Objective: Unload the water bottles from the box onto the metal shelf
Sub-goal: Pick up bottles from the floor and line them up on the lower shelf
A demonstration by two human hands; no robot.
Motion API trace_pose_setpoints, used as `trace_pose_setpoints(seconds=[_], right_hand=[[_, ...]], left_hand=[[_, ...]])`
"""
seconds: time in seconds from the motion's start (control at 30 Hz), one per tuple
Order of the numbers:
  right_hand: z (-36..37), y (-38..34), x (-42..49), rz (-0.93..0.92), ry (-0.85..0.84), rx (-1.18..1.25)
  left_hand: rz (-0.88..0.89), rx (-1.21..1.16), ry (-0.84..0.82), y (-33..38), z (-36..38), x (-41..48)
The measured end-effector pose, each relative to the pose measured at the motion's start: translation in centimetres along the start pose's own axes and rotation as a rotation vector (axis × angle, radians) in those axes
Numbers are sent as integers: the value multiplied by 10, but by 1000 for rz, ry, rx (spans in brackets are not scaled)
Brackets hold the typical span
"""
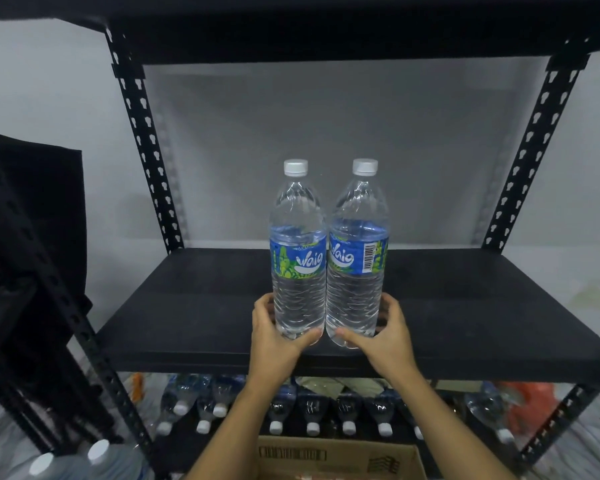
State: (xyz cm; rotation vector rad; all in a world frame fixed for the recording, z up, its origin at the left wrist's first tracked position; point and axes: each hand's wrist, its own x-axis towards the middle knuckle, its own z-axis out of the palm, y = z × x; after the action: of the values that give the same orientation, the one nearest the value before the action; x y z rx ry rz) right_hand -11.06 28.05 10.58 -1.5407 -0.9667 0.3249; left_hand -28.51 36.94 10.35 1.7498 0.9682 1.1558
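My left hand [278, 336] grips the left bottle [298, 258] low down. My right hand [385, 332] grips the right bottle [357, 258]. Both stand touching at the front of the metal shelf [187, 306]. So two bottles are up. One box [343, 459] sits below; I can't see inside.

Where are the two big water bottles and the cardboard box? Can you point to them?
left bottle [298, 259]: head view, on its blue label.
right bottle [355, 256]: head view, on its blue label.
cardboard box [347, 460]: head view, on its brown flap at the bottom edge.
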Motion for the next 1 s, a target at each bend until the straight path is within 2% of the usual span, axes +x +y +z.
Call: trace_pose_setpoints(seconds=[0.13,0.4,0.6,0.8,1.0], right_hand=[[-1,0,1,19,10,2],[-2,1,0,32,-21,-4],[7,-3,-1,9,54,-119],[9,-3,1,32,119,-92],[-8,0,8,71,-54,72]], left_hand=[[-41,-45,-22,-1,-2,1],[-82,-73,-258,-4,-18,14],[-69,-26,-168,-4,-9,12],[-74,-9,-167,-9,-9,14],[-75,-2,-167,-9,-9,14]])
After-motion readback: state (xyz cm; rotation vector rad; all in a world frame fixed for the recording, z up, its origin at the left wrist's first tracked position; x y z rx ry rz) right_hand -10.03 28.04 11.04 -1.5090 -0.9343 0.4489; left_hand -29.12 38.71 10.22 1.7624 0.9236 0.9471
